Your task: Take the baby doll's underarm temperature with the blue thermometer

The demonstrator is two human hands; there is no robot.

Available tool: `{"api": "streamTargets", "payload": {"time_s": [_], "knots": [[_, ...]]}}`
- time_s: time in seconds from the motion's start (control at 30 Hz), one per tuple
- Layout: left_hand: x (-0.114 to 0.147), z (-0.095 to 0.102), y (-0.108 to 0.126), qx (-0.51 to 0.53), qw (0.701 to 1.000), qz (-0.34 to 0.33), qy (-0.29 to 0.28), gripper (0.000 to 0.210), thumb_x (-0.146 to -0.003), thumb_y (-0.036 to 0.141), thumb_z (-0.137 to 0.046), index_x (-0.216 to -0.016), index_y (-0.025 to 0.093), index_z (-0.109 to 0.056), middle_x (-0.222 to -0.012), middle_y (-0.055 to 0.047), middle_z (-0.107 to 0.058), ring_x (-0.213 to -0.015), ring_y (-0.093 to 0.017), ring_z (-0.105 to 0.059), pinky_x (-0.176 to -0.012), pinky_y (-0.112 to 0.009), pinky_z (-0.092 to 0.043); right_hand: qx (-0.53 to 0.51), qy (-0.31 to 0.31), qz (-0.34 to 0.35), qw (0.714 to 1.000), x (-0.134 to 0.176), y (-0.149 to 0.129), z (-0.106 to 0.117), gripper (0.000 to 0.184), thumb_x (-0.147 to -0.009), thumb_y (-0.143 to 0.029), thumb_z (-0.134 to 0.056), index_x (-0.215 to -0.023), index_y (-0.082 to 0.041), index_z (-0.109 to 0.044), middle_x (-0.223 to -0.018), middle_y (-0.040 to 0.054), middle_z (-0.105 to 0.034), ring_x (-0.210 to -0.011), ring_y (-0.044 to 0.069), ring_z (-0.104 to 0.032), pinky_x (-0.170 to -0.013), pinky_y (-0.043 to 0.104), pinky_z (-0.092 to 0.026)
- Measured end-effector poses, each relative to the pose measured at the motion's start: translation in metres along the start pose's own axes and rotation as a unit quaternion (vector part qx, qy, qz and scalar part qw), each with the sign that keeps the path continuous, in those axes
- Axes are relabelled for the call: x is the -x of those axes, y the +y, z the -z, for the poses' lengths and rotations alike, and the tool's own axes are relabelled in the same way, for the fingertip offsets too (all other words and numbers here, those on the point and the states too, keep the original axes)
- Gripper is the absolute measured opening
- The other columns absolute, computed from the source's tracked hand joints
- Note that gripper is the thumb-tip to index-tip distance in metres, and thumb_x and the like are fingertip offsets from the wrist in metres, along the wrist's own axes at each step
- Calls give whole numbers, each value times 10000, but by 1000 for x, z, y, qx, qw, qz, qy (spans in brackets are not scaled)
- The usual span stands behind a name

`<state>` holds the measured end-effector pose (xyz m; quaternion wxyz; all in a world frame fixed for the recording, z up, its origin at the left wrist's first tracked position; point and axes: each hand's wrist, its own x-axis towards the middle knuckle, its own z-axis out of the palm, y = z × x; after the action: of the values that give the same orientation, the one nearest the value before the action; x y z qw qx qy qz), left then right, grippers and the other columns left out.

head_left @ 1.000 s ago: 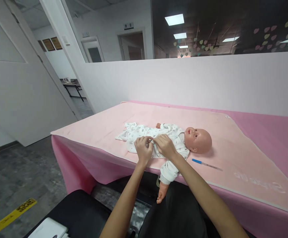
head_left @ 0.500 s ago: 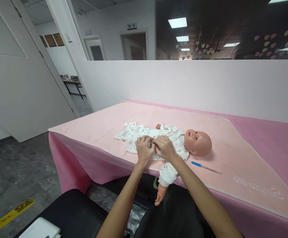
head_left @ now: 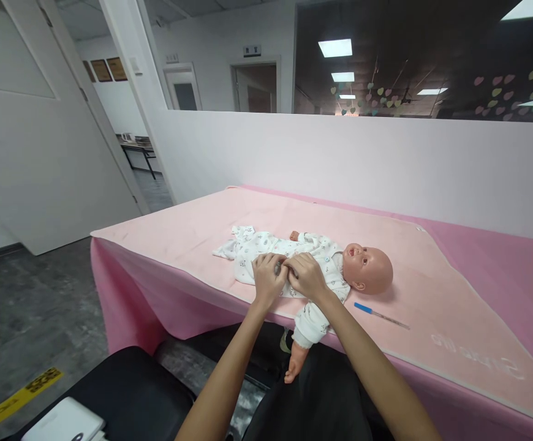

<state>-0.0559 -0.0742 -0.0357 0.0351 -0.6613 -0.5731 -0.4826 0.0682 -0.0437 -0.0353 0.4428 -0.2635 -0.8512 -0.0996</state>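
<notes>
A baby doll [head_left: 368,268] lies on its back across the table, head to the right, in a white patterned outfit [head_left: 252,248]. On the outfit's front, my left hand [head_left: 269,278] is closed with its fingers curled and pinching the cloth. My right hand [head_left: 307,275] meets it fingertip to fingertip, also closed on the cloth. What lies between the fingertips is mostly hidden. One doll arm [head_left: 296,361] hangs over the table's near edge, under my right forearm. Beside the doll's head rests a thin stick with a blue end [head_left: 362,307], resembling a thermometer.
A light pink mat [head_left: 188,226] covers the table over a darker pink cloth [head_left: 133,294]. Behind it stands a white half wall [head_left: 340,159] with glass above. A black chair [head_left: 133,386] holding a white device [head_left: 64,421] is at the lower left.
The camera view has shifted slightly. Both hands stay at the same spot on the outfit, with only a small finger movement.
</notes>
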Motion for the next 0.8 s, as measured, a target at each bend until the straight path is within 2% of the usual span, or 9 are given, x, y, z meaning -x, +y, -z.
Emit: {"api": "streamTargets", "payload": {"time_s": [0.13, 0.4, 0.67, 0.8], "knots": [[1, 2, 0, -5, 999, -19, -29, 163, -795, 225, -422, -781, 219, -584, -827, -19, -627, -862, -207, -480, -828, -364, -305, -13, 9, -3, 1000, 0, 1, 0, 166, -789, -100, -442, -800, -177, -589, -758, 42, -617, -742, 162, -509, -720, 294, -399], [1, 2, 3, -41, 998, -17, -40, 159, -729, 167, -437, -775, 218, -580, -803, -24, -605, -857, -204, -480, -833, -360, -310, 8, -43, 1, 999, 0, 1, 0, 185, -743, -74, -458, -808, -177, -596, -736, 31, -626, -732, 169, -497, -748, 306, -384], [1, 0, 4, -93, 996, 0, 2, 98, -706, 177, -489, -759, 209, -566, -884, -43, -562, -902, -222, -456, -861, -389, -289, 15, -30, -8, 999, 0, 1, -2, 170, -735, -78, -467, -807, -162, -597, -743, 38, -612, -745, 170, -482, -732, 296, -381], [2, 0, 3, -108, 994, 5, 5, 77, -716, 191, -488, -747, 206, -557, -926, -55, -541, -931, -240, -440, -871, -410, -274, 20, -36, -15, 999, 0, 0, -1, 158, -735, -89, -476, -801, -159, -601, -751, 44, -611, -755, 176, -485, -731, 300, -385]]}}
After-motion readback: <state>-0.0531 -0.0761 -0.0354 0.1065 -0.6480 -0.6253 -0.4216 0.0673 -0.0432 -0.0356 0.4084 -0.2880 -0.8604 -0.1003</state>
